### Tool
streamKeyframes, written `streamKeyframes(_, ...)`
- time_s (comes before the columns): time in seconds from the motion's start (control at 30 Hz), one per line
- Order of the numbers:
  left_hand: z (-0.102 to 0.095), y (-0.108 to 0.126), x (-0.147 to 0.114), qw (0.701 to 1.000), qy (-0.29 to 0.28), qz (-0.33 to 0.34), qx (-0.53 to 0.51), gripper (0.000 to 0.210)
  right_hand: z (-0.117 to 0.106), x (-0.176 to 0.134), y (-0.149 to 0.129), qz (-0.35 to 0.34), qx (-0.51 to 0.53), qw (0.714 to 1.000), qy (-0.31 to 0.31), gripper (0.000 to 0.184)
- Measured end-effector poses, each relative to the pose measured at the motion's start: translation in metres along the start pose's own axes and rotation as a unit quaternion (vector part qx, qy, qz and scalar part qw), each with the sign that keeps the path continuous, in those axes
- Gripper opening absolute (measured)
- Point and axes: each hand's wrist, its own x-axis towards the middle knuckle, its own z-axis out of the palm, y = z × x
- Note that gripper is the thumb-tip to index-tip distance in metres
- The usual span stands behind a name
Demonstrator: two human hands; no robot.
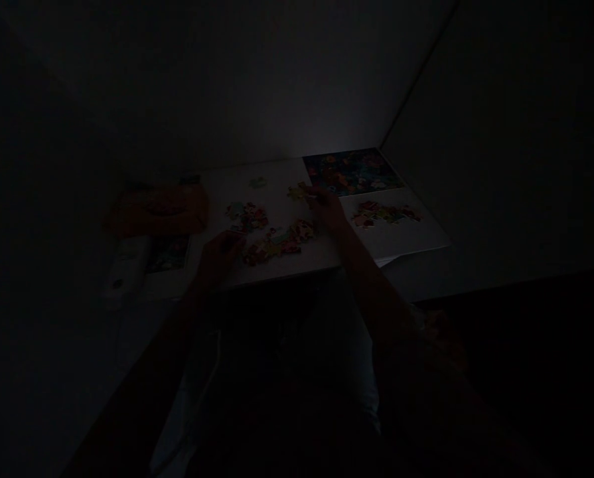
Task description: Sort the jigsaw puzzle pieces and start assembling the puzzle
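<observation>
The scene is very dark. My right hand [325, 207] reaches over the white table, its thumb and fingers closed at the edge of a yellow-green jigsaw puzzle piece [297, 192]. Nearer the front left, my left hand [221, 253] has its fingers curled together beside a heap of puzzle pieces [271, 249]; a thin pale edge shows at the fingertips, too dim to name. Behind that heap lies another cluster of mixed pieces [249, 216]. One green puzzle piece [257, 182] rests apart, farther back.
A colourful picture sheet [354, 171] lies at the back right, with more puzzle pieces [386, 214] in front of it. On the left are an orange box or bag [160, 209], a small picture card [168, 253] and a white device [126, 269]. A wall [277, 86] rises behind the table.
</observation>
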Motion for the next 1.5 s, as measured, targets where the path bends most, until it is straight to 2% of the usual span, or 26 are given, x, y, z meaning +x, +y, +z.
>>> streamKeyframes(0.1,0.000,0.000,0.000,1.000,-0.003,0.003,-0.005,0.064,0.002,0.001,-0.001,0.003,0.021,1.000,0.016,0.087)
streamKeyframes(0.3,0.001,-0.002,-0.001,1.000,-0.005,0.009,-0.008,0.065,0.001,0.005,0.000,0.016,0.053,0.998,0.011,0.085)
streamKeyframes(0.57,0.003,-0.008,-0.001,0.999,0.000,0.025,-0.027,0.059,-0.003,0.005,-0.001,0.038,0.063,0.997,0.015,0.073)
streamKeyframes(0.87,0.003,-0.005,0.000,0.999,-0.008,0.019,-0.025,0.060,0.000,0.003,-0.009,0.033,0.056,0.997,0.034,0.054)
streamKeyframes(1.27,0.001,-0.006,0.001,1.000,-0.015,0.026,-0.007,0.062,-0.002,0.000,-0.020,0.022,0.054,0.996,0.065,0.055)
streamKeyframes(1.37,0.000,-0.004,0.000,1.000,-0.018,0.025,-0.004,0.064,-0.018,0.002,-0.026,0.010,0.041,0.995,0.088,0.057)
streamKeyframes(1.43,0.001,-0.004,0.000,0.999,-0.016,0.030,-0.006,0.063,-0.043,0.000,-0.029,0.008,0.028,0.994,0.108,0.056)
streamKeyframes(1.5,0.002,-0.006,0.001,0.999,-0.015,0.031,-0.013,0.061,-0.080,-0.006,-0.029,0.017,-0.001,0.992,0.128,0.051)
